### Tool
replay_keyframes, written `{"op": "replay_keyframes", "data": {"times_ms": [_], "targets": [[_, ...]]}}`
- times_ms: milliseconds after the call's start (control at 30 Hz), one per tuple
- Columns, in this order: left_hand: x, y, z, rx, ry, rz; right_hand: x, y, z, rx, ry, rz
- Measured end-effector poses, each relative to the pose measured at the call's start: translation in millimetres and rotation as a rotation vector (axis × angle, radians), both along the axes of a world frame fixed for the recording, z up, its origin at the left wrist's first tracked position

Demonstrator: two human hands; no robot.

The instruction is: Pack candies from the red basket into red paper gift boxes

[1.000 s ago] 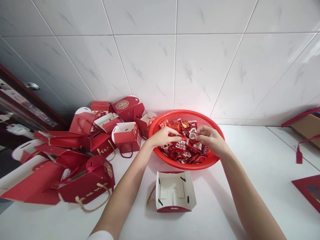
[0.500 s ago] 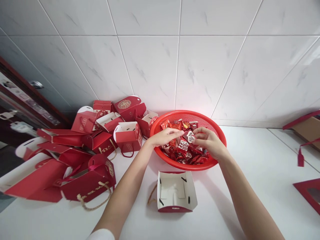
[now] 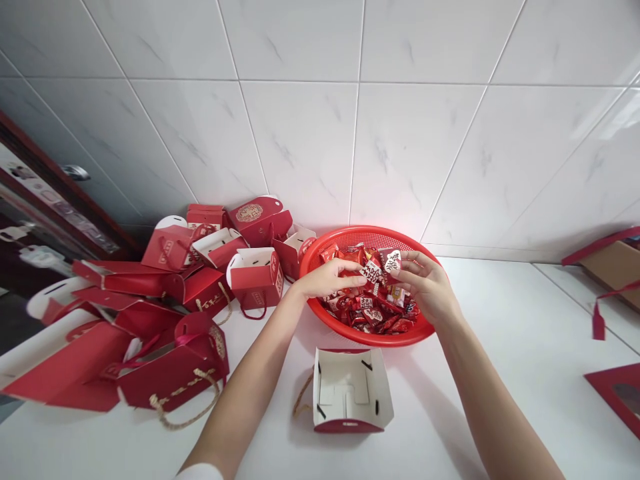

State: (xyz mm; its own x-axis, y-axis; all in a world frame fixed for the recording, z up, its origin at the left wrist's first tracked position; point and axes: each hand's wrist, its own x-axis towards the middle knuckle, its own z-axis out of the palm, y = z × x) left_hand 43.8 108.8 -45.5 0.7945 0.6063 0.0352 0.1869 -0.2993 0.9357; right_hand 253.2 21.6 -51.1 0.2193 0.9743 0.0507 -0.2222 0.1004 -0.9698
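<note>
Over the red plastic basket (image 3: 367,339) both hands work among small red wrapped candies (image 3: 373,315). My left hand (image 3: 327,279) comes in from the left, thumb and fingers pinched at the edge of a red candy packet (image 3: 371,272) with white lettering. My right hand (image 3: 427,287) reaches in from the right, its thumb and fingers closed on another wrapped candy (image 3: 393,261) with a white patch and dark writing. The two packets are close together. In front of the basket stands an open red box (image 3: 345,390) with a white inside and a rope handle; nothing shows inside it.
To the left is a heap of red gift boxes (image 3: 173,363), some open, several with rope or ribbon handles. A white tiled wall (image 3: 300,147) rises behind the white tabletop (image 3: 500,347). At the right edge lie a brown-and-red box (image 3: 615,267) and a red piece (image 3: 617,393).
My hands have shifted slightly apart, and the packets in them have turned, showing more white lettering. The view has tilted slightly upward. The open box has stayed in place.
</note>
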Motion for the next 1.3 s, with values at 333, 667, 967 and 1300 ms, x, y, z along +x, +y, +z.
{"op": "replay_keyframes", "data": {"times_ms": [333,667,967,1300], "targets": [[-2.7,-6.0,10.3,0.005,-0.198,0.13,-7.7,-5.8,7.3,-0.023,0.038,0.068],[-5.5,-5.7,10.1,0.023,-0.163,0.198,5.7,-7.5,6.2,0.031,-0.095,0.159],[-2.6,-12.3,14.5,0.008,-0.18,0.186,1.5,-8.0,5.5,0.033,-0.121,0.19],[1.9,-16.9,14.6,-0.004,-0.175,0.186,-16.2,-7.6,11.9,-0.021,0.179,0.072]]}}
